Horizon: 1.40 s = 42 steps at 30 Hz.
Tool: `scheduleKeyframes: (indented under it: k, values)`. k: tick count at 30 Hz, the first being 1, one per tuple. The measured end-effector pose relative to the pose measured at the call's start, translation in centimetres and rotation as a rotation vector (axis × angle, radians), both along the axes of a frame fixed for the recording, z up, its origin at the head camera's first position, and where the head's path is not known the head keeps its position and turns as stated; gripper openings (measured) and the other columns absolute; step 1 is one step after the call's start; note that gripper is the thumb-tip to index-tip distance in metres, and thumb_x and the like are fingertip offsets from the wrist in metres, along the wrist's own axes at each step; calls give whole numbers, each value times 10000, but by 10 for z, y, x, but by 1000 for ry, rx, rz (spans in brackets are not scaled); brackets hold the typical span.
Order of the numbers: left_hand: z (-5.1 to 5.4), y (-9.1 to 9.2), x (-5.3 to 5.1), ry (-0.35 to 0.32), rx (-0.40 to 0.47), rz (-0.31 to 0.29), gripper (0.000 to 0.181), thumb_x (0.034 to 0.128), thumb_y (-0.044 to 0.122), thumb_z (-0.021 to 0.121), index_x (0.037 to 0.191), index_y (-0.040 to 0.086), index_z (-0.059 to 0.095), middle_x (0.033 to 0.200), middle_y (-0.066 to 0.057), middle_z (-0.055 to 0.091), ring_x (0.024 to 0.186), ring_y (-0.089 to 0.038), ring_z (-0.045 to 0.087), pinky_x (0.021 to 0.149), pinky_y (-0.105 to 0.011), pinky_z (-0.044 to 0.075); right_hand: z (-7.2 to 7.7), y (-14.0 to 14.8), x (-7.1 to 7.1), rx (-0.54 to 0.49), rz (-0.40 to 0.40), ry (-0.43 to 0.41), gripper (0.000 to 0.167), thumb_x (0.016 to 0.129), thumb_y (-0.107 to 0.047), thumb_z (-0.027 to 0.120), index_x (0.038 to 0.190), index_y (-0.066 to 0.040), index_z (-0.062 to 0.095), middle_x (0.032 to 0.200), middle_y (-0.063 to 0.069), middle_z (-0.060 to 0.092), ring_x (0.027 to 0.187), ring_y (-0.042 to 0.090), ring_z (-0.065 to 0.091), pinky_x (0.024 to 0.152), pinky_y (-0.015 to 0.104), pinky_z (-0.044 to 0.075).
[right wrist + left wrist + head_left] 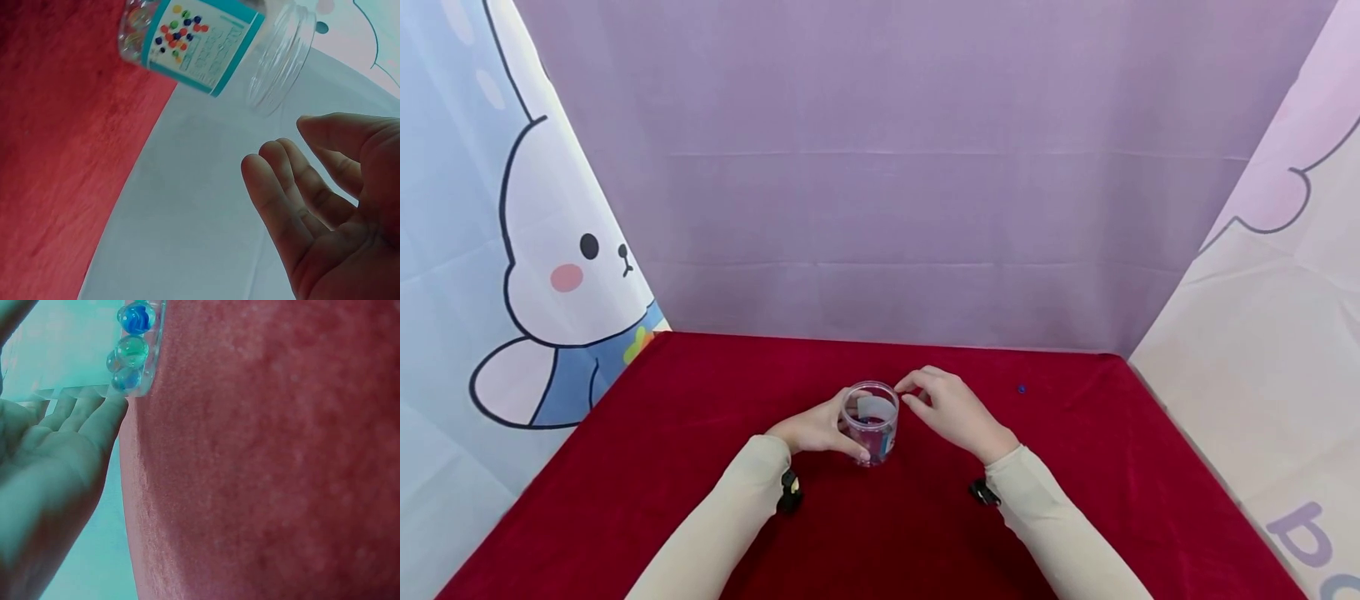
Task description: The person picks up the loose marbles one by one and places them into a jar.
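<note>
A clear plastic jar (871, 433) with an open top is upright at the middle of the red cloth. My left hand (816, 429) grips it from the left, thumb at the near side and fingers round the back. Glass marbles (132, 350) lie at the bottom of the jar, blue and green among them. In the right wrist view a label (199, 44) with coloured dots wraps its side. Just right of the jar's rim is my right hand (951, 412), fingers loosely bent and apart from the jar, with nothing visible between them.
A small blue marble (1022, 388) lies on the red cloth (1075, 467) to the right, beyond my right hand. A purple curtain (880, 208) hangs behind the table, with printed sheets (580, 250) at the sides.
</note>
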<state>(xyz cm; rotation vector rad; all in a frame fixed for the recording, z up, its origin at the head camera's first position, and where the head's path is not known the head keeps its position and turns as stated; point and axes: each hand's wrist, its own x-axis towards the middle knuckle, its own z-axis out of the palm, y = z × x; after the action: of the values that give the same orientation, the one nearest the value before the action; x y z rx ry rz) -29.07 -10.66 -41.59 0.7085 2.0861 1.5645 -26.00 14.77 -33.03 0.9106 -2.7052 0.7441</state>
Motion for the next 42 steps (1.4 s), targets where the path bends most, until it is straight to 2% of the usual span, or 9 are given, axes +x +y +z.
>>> scheduleKeyframes:
  k: [14,24,36,42]
  values:
    - [1,-1,0,-17,19,-20,930,840,105,824,1544,114,217,1416,-103,442,1200,-268,537,947,-390,514,-6,33,-6,27,-75,22,177,915,-103,742,1082,-156,716,1025,-43,646,841,109,623,766,299,554]
    - [0,-2,-1,8,-5,-12,943,833,131,833,1548,117,217,1427,-77,439,1272,-262,459,991,-402,485,-12,56,-9,38,-104,27,169,915,-99,741,1078,-133,714,1007,-22,648,824,123,616,745,305,548]
    - [0,-3,-1,16,-16,-18,945,833,138,835,1542,92,211,1426,-91,440,1265,-255,468,1000,-398,477,-26,103,-29,27,-235,-57,174,944,-63,686,1116,-53,706,1070,63,669,915,232,618,804,420,536]
    - [1,-2,-1,19,-11,-25,940,834,135,831,1538,86,211,1429,-88,436,1284,-260,451,1003,-402,476,-30,126,-39,-18,-287,-111,185,959,-62,661,1139,-40,695,1102,116,677,950,291,631,807,454,542]
